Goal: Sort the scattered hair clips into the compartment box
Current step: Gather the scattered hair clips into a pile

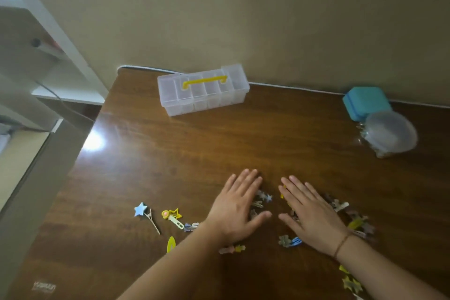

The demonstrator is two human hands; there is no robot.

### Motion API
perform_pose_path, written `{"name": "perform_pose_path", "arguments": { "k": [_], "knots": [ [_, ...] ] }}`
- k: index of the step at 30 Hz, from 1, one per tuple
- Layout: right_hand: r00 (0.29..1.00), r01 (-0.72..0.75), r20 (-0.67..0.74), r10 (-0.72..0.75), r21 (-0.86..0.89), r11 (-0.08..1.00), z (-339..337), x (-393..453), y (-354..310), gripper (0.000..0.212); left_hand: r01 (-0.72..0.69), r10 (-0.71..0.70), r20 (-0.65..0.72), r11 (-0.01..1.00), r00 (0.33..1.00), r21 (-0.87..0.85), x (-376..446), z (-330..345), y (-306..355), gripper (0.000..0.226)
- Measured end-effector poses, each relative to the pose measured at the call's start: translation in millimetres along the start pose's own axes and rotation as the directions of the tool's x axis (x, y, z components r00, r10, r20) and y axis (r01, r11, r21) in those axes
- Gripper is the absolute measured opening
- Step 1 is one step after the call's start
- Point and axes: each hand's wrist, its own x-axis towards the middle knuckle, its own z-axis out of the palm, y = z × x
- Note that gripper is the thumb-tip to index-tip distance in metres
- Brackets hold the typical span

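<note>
A clear compartment box point(203, 95) with a yellow handle stands closed at the back of the wooden table point(170, 153). Hair clips lie scattered near the front: a blue star clip point(141, 209), a yellow star clip point(173, 216), a yellow snap clip point(171, 243) and several more around and under my hands. My left hand point(237, 207) lies flat, palm down, fingers apart, on top of some clips. My right hand point(309, 214) lies flat the same way beside it, with clips showing at its right side point(350, 214). Neither hand grips anything.
A teal case point(365, 102) sits at the back right against the wall, with a clear round plastic lid or bag point(389, 134) in front of it. A white cable point(292, 86) runs along the table's back edge. The table's left edge drops off beside a white shelf point(60, 56).
</note>
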Motion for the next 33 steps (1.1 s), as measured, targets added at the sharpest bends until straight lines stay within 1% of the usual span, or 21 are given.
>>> {"name": "perform_pose_path", "arguments": {
  "k": [3,5,7,10,12,14,16,17,18,20,23,25,26,27,29,30,33],
  "knots": [
    [0.998,-0.054,-0.040,0.054,0.018,0.998,8.2,-15.6,7.1,0.071,-0.058,0.058,0.059,0.998,0.997,0.006,4.1,11.1,22.1,0.082],
    [0.993,-0.077,-0.083,0.079,0.028,0.997,6.5,-17.2,5.0,0.071,-0.075,0.075,0.062,0.997,0.995,-0.007,4.1,10.9,25.9,0.079],
    [0.990,-0.071,-0.116,0.078,0.063,0.996,2.2,-12.4,-2.3,0.070,-0.056,0.056,0.021,0.998,0.998,-0.020,-1.5,1.9,20.2,0.075],
    [0.986,-0.006,-0.166,0.025,0.117,0.993,-2.1,3.1,-24.9,0.071,0.057,-0.063,-0.134,0.997,0.989,-0.045,-27.0,-20.4,-10.5,0.069],
    [0.981,0.039,-0.192,-0.009,0.157,0.987,-1.3,14.0,-39.3,0.072,0.135,-0.152,-0.282,0.988,0.947,-0.079,-57.1,-32.9,-39.3,0.068],
    [0.974,0.078,-0.225,-0.035,0.185,0.980,0.9,22.6,-49.6,0.072,0.226,-0.253,-0.411,0.967,0.876,-0.115,-94.8,-37.2,-69.8,0.066],
    [0.962,0.095,-0.269,-0.044,0.180,0.979,2.3,25.8,-54.9,0.070,0.357,-0.378,-0.455,0.924,0.806,-0.134,-130.7,-35.1,-92.0,0.070],
    [0.955,0.088,-0.294,-0.036,0.165,0.982,2.5,24.8,-55.0,0.068,0.411,-0.425,-0.441,0.902,0.791,-0.131,-143.1,-31.9,-97.4,0.074],
    [0.946,0.069,-0.323,-0.015,0.156,0.985,1.8,21.9,-53.4,0.066,0.447,-0.452,-0.410,0.887,0.792,-0.116,-150.8,-26.9,-99.8,0.079],
    [0.922,0.009,-0.383,0.063,0.183,0.983,0.4,12.0,-44.0,0.061,0.469,-0.462,-0.356,0.880,0.812,-0.073,-154.0,-15.9,-97.3,0.085],
    [0.861,-0.113,-0.446,0.247,0.306,0.945,3.1,-17.6,-14.1,0.060,0.439,-0.433,-0.320,0.897,0.843,-0.059,-137.9,-10.2,-82.1,0.085],
    [0.805,-0.192,-0.443,0.396,0.436,0.879,7.3,-47.9,11.5,0.064,0.377,-0.374,-0.280,0.925,0.884,-0.045,-124.2,-5.9,-68.2,0.083],
    [0.774,-0.205,-0.434,0.461,0.518,0.831,9.9,-65.3,23.0,0.067,0.344,-0.340,-0.260,0.938,0.903,-0.034,-117.6,-3.1,-60.7,0.082],
    [0.744,-0.193,-0.433,0.508,0.589,0.785,12.9,-83.4,33.5,0.071,0.316,-0.313,-0.243,0.948,0.918,-0.030,-110.9,-0.6,-52.8,0.082],
    [0.703,-0.183,-0.425,0.570,0.666,0.723,21.6,-116.1,50.9,0.079,0.268,-0.270,-0.215,0.963,0.938,-0.039,-96.9,3.7,-35.7,0.083],
    [0.703,-0.207,-0.397,0.590,0.680,0.704,28.3,-129.1,58.7,0.082,0.242,-0.246,-0.199,0.969,0.949,-0.043,-89.8,6.5,-26.8,0.084],
    [0.756,-0.300,-0.272,0.595,0.665,0.684,53.4,-151.3,78.7,0.082,0.161,-0.166,-0.157,0.986,0.974,-0.044,-68.5,15.3,1.4,0.084]
  ]
}}
